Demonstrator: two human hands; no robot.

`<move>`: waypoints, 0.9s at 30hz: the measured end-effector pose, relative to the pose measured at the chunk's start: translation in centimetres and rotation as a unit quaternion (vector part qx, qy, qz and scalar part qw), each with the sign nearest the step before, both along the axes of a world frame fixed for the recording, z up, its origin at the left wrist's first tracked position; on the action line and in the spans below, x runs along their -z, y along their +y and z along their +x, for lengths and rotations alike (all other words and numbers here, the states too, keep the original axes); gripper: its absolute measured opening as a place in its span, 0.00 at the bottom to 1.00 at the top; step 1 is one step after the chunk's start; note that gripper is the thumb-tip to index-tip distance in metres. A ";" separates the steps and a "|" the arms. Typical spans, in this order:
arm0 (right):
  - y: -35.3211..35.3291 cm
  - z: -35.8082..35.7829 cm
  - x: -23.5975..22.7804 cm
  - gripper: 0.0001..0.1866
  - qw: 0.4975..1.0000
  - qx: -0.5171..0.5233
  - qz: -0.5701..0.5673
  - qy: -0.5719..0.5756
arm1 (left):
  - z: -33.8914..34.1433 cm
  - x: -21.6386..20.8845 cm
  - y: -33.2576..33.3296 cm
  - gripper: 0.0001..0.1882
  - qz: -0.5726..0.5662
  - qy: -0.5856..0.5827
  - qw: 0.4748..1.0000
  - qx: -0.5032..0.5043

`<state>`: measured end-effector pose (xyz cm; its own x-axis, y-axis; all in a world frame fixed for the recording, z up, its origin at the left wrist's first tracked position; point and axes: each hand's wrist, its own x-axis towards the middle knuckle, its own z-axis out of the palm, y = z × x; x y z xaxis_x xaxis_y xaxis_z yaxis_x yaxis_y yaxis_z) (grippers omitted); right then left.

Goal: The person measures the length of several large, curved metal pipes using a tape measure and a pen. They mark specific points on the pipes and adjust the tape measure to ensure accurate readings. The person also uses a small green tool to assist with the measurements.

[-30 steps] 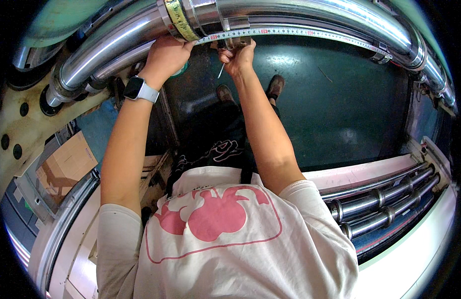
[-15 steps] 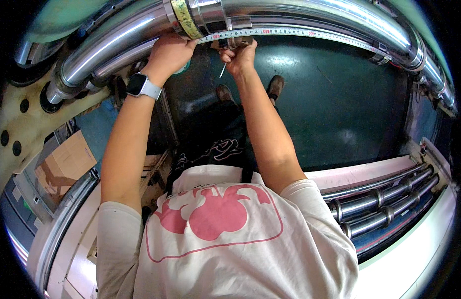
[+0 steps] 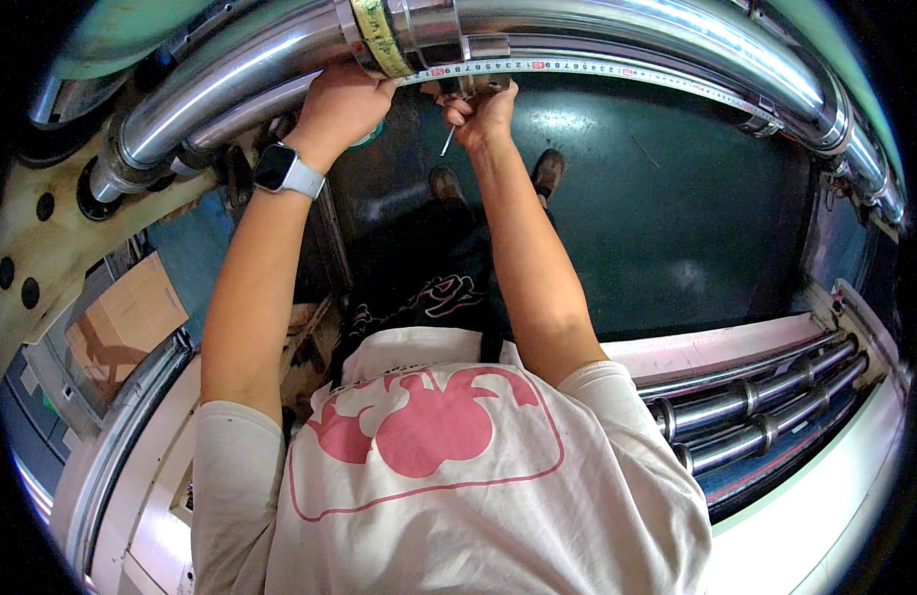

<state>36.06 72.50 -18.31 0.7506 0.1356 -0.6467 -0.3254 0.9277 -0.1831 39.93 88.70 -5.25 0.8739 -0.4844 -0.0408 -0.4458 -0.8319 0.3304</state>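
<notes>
A white tape measure (image 3: 587, 68) is stretched along the lower steel shaft (image 3: 250, 107), running right from my left hand. My left hand (image 3: 349, 114) is closed on its near end at the shaft, and a bit of a teal round thing (image 3: 374, 134) shows below the palm. Close on its right, my right hand (image 3: 488, 117) is raised under the tape with curled fingers, at a metal collar (image 3: 491, 83) on the shaft. A thin metal rod (image 3: 447, 141), perhaps a hex key, sticks down out of those fingers. The fingertips of both hands are partly hidden.
Above the hands runs a thick steel roller (image 3: 617, 25) with a yellow-banded ring (image 3: 379, 38). A cream machine frame (image 3: 42, 238) and a cardboard box (image 3: 131, 312) are at the left. More steel rollers (image 3: 766, 397) lie behind me at the lower right. Dark green floor (image 3: 676, 208) lies below.
The view has shifted slightly, and the ring and tape markings now sit a little farther right. Both hands keep nearly the same places and grips.
</notes>
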 end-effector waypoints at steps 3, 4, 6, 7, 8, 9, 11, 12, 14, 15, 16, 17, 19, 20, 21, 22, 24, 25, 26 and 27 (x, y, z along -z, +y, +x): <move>0.2 -0.1 -0.1 0.24 1.000 0.006 -0.027 0.006 | 0.2 1.1 0.5 0.16 0.010 0.017 1.000 -0.010; 0.3 -0.2 -0.1 0.24 0.999 0.008 -0.041 0.010 | 0.2 1.5 0.8 0.16 0.018 0.026 0.999 -0.016; 0.2 -0.2 -0.3 0.24 1.000 0.005 -0.025 0.006 | 0.3 1.5 0.7 0.17 -0.006 0.004 1.000 -0.007; 0.1 -0.2 -0.3 0.24 1.000 0.004 -0.016 0.004 | 0.3 1.5 0.7 0.17 -0.017 -0.007 1.000 -0.002; -0.1 -0.2 -0.1 0.26 1.000 -0.007 -0.017 -0.007 | 0.3 1.4 0.6 0.17 -0.016 -0.006 1.000 0.002; -0.3 -0.2 0.1 0.27 1.000 -0.016 -0.017 -0.017 | 0.4 1.3 0.5 0.17 -0.015 -0.006 1.000 0.006; -0.6 -0.4 -0.2 0.30 0.996 -0.054 -0.072 -0.009 | 0.5 1.2 0.5 0.17 -0.011 -0.002 1.000 0.002; -0.8 -0.9 -0.7 0.31 0.989 -0.081 -0.126 0.010 | 0.5 1.6 0.7 0.17 -0.009 0.001 1.000 -0.006; -2.4 -2.3 -0.3 0.34 0.952 -0.146 -0.270 -0.008 | 0.3 1.8 0.8 0.17 0.005 0.003 1.000 -0.016; -3.2 -3.3 -1.3 0.31 0.898 -0.191 -0.394 0.046 | 0.1 1.8 1.0 0.17 0.019 0.003 1.000 -0.023; -5.0 -4.5 -0.1 0.29 0.826 -0.281 -0.483 0.073 | 0.2 1.4 0.8 0.17 0.030 0.000 0.999 -0.025; -7.1 -6.0 2.2 0.27 0.721 -0.348 -0.598 0.036 | 0.3 0.5 0.3 0.17 0.013 -0.038 0.999 0.020; -9.7 -8.2 0.3 0.21 0.620 -0.458 -0.637 -0.024 | -0.2 0.2 0.2 0.15 0.028 0.008 1.000 0.002; -9.6 -8.8 -2.1 0.19 0.630 -0.437 -0.640 -0.055 | -0.6 0.1 0.2 0.15 0.037 0.032 0.999 -0.005; -9.4 -9.0 -6.3 0.17 0.639 -0.416 -0.641 -0.087 | -1.5 -0.4 0.3 0.13 0.003 -0.026 0.999 0.025; -9.3 -8.8 -9.9 0.15 0.649 -0.393 -0.641 -0.117 | -2.7 -2.2 -0.4 0.15 0.020 0.054 0.998 0.000; -8.7 -7.8 -15.2 0.11 0.575 -0.317 -0.702 -0.275 | -5.3 -2.2 -0.5 0.20 -0.006 0.045 0.998 0.052; -8.5 -7.7 -16.3 0.09 0.530 -0.274 -0.723 -0.347 | -6.7 -2.5 -1.0 0.22 0.040 0.090 0.992 0.073; -8.4 -7.4 -16.0 0.09 0.487 -0.281 -0.749 -0.350 | -7.9 -2.8 -1.5 0.24 0.087 0.134 0.982 0.097; -8.4 -6.5 -15.1 0.09 0.443 -0.287 -0.773 -0.353 | -9.0 -2.3 -1.5 0.26 0.107 0.169 0.975 0.102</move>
<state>29.55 64.08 -3.24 0.9684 0.2397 0.0683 0.2179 -0.6810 -0.6991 30.90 87.19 -2.98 0.6795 -0.5956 -0.4284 -0.5054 -0.8033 0.3151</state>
